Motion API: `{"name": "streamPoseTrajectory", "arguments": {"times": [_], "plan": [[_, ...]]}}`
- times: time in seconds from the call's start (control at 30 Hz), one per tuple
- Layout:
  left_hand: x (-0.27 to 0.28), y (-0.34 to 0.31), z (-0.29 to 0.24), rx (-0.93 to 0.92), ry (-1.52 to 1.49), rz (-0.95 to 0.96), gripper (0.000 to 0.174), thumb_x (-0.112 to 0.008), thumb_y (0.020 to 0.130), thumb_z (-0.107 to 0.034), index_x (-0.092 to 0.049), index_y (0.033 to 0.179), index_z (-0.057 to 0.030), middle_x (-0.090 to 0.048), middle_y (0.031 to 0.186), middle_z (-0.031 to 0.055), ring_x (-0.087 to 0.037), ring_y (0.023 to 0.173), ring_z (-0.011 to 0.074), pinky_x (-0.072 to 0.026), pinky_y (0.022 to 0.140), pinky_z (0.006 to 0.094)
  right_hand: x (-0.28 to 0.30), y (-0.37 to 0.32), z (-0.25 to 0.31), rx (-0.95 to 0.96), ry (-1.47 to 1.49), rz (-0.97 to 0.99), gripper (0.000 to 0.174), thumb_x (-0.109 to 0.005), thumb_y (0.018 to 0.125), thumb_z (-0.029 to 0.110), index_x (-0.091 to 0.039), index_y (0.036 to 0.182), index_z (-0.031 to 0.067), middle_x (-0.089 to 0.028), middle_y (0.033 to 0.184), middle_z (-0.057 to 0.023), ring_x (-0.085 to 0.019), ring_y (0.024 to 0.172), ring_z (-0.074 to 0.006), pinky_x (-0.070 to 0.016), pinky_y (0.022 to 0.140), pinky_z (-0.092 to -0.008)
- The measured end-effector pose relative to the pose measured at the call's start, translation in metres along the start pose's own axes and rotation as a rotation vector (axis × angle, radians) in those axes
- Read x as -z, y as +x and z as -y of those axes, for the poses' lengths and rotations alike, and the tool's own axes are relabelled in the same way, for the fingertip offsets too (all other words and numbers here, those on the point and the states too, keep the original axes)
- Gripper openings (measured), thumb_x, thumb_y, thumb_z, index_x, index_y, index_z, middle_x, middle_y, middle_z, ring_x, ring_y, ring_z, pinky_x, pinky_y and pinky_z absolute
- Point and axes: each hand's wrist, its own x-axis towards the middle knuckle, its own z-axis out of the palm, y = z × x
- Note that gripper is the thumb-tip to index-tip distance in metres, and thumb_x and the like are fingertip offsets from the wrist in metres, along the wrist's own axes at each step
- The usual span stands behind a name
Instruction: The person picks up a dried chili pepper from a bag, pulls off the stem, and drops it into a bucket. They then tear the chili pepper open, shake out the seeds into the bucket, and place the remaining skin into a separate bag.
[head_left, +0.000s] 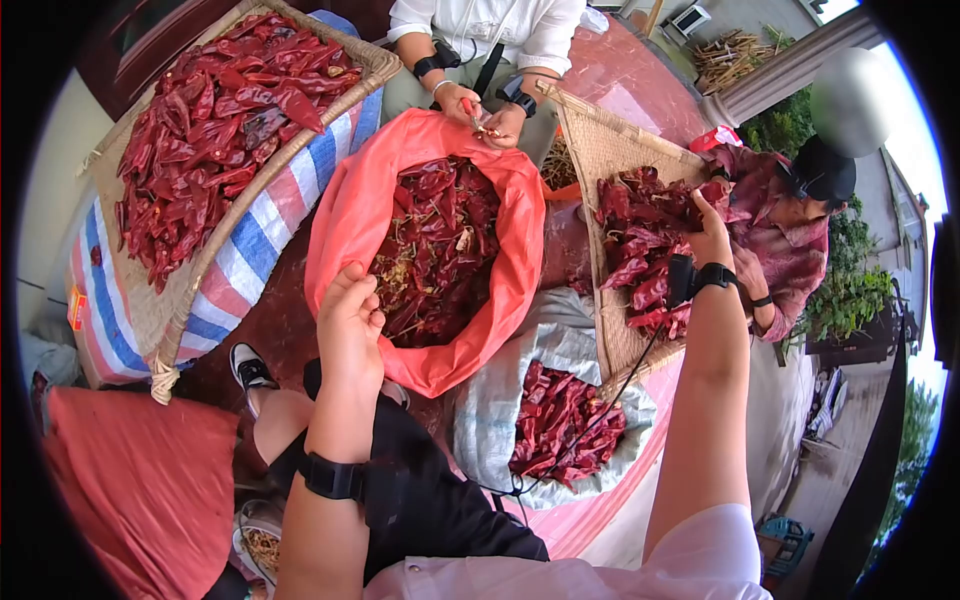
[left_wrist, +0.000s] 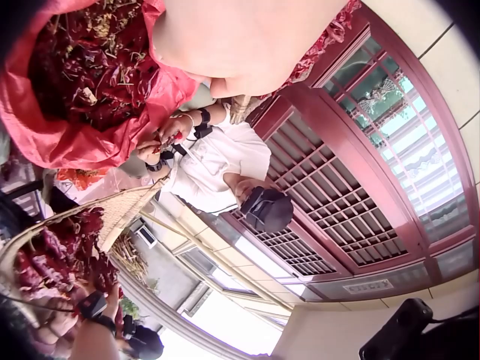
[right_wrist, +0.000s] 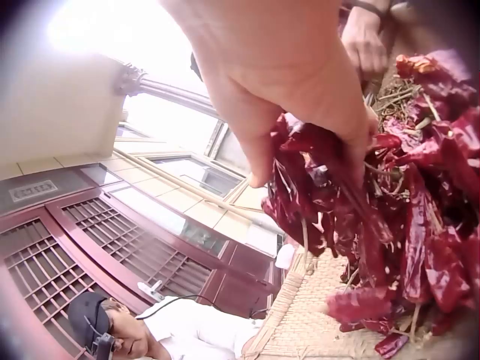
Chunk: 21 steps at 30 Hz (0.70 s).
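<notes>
My right hand (head_left: 709, 235) reaches over a woven tray (head_left: 590, 170) on the right. In the right wrist view, its thumb and fingers curl round several dried red chilies (right_wrist: 304, 187), with more dried chilies heaped beside them. My left hand (head_left: 350, 305) hovers at the near left rim of a big red bag (head_left: 430, 375), its fingers loosely bent and holding nothing. Dried chilies with stems and pale bits (head_left: 440, 250) fill that bag. The left wrist view shows the left hand (left_wrist: 247, 45) close beside the bag's red rim.
A large woven tray (head_left: 165, 320) heaped with chilies rests on a striped bag (head_left: 290, 190) at left. A pale sack (head_left: 485, 420) of chilies stands near my knees. Opposite, a person's hands (head_left: 500, 125) hold a red-handled tool; another person (head_left: 785, 230) bends over the right tray.
</notes>
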Motion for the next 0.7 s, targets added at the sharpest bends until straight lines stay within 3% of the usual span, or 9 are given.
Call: {"name": "streamPoseTrajectory", "arguments": {"times": [0.1, 0.13, 0.23, 0.27, 0.4, 0.5, 0.6, 0.63, 0.7], "plan": [[-0.002, -0.001, 0.001, 0.004, 0.004, 0.016, 0.016, -0.057, 0.077, -0.006, -0.054, 0.091, -0.0136, -0.048, 0.075, -0.0076, -0.044, 0.064, 0.0019, -0.0320, 0.056, 0.0174, -0.004, 0.012, 0.007, -0.342, 0.490, -0.128, 0.044, -0.062, 0.080, 0.013, -0.048, 0.122, 0.0078, -0.056, 0.108, -0.0086, -0.046, 0.109, -0.0199, -0.0406, 0.088, -0.0375], [-0.004, -0.002, 0.001, 0.002, 0.002, 0.020, 0.016, -0.057, 0.077, -0.006, -0.054, 0.091, -0.0135, -0.048, 0.075, -0.0076, -0.044, 0.064, 0.0019, -0.0319, 0.056, 0.0173, -0.011, 0.022, 0.062, -0.768, 1.063, -0.409, 0.060, -0.063, 0.079, 0.017, -0.035, 0.131, 0.0083, -0.047, 0.121, -0.0114, -0.035, 0.120, -0.0231, -0.0379, 0.091, -0.0451], [-0.005, -0.003, 0.000, 0.002, 0.004, 0.023, 0.016, -0.058, 0.077, -0.006, -0.054, 0.091, -0.0135, -0.049, 0.075, -0.0075, -0.044, 0.063, 0.0019, -0.0317, 0.056, 0.0172, -0.008, 0.023, 0.056, -0.684, 1.213, -0.410, 0.077, -0.064, 0.077, 0.024, -0.019, 0.137, 0.0078, -0.024, 0.138, -0.0131, -0.018, 0.130, -0.0243, -0.0335, 0.096, -0.0463], [-0.005, -0.003, 0.000, 0.003, 0.004, 0.020, 0.016, -0.058, 0.077, -0.006, -0.054, 0.091, -0.0134, -0.049, 0.075, -0.0074, -0.044, 0.064, 0.0018, -0.0316, 0.056, 0.0172, -0.008, 0.023, 0.056, -0.685, 1.179, -0.440, 0.072, -0.060, 0.078, 0.025, -0.020, 0.136, 0.0112, -0.020, 0.138, -0.0143, -0.015, 0.131, -0.0281, -0.0244, 0.101, -0.0474], [-0.002, -0.003, 0.000, 0.002, -0.006, 0.024, 0.016, -0.058, 0.077, -0.007, -0.054, 0.091, -0.0136, -0.049, 0.075, -0.0073, -0.044, 0.063, 0.0019, -0.0317, 0.056, 0.0171, -0.015, 0.020, 0.056, -0.590, 1.063, -0.458, 0.071, -0.061, 0.077, 0.023, -0.023, 0.135, 0.0052, -0.011, 0.143, -0.0141, -0.007, 0.134, -0.0259, -0.0239, 0.101, -0.0440], [-0.001, -0.003, 0.000, -0.001, -0.005, 0.025, 0.016, -0.058, 0.077, -0.006, -0.054, 0.091, -0.0136, -0.050, 0.075, -0.0072, -0.045, 0.063, 0.0020, -0.0319, 0.056, 0.0170, -0.036, 0.024, 0.045, -0.482, 0.811, -0.397, 0.077, -0.064, 0.074, 0.026, -0.024, 0.136, 0.0043, -0.024, 0.138, -0.0187, -0.023, 0.129, -0.0222, -0.0316, 0.096, -0.0391], [0.000, -0.003, 0.000, 0.002, -0.015, 0.038, 0.016, -0.059, 0.076, -0.006, -0.054, 0.090, -0.0136, -0.050, 0.074, -0.0072, -0.045, 0.062, 0.0019, -0.0326, 0.055, 0.0171, -0.077, 0.017, 0.075, -0.287, 0.411, -0.329, 0.057, -0.067, 0.071, 0.019, -0.048, 0.120, -0.0018, -0.057, 0.110, -0.0123, -0.051, 0.102, -0.0206, -0.0354, 0.089, -0.0265], [0.003, -0.001, 0.001, 0.009, 0.003, 0.059, 0.016, -0.057, 0.078, -0.007, -0.055, 0.091, -0.0158, -0.051, 0.080, -0.0076, -0.045, 0.068, 0.0038, -0.0339, 0.059, 0.0189, -0.097, 0.013, 0.092, -0.109, 0.120, -0.336, 0.052, -0.066, 0.072, 0.017, -0.050, 0.117, -0.0035, -0.057, 0.108, -0.0127, -0.052, 0.097, -0.0179, -0.0378, 0.085, -0.0268], [0.004, 0.000, 0.001, 0.006, -0.001, 0.061, 0.016, -0.057, 0.078, -0.007, -0.055, 0.091, -0.0157, -0.051, 0.080, -0.0076, -0.045, 0.068, 0.0040, -0.0341, 0.059, 0.0193, -0.141, 0.002, 0.110, 0.019, 0.267, -0.138, 0.045, -0.064, 0.074, 0.011, -0.051, 0.115, -0.0038, -0.057, 0.110, -0.0136, -0.054, 0.098, -0.0190, -0.0417, 0.084, -0.0278]]}}
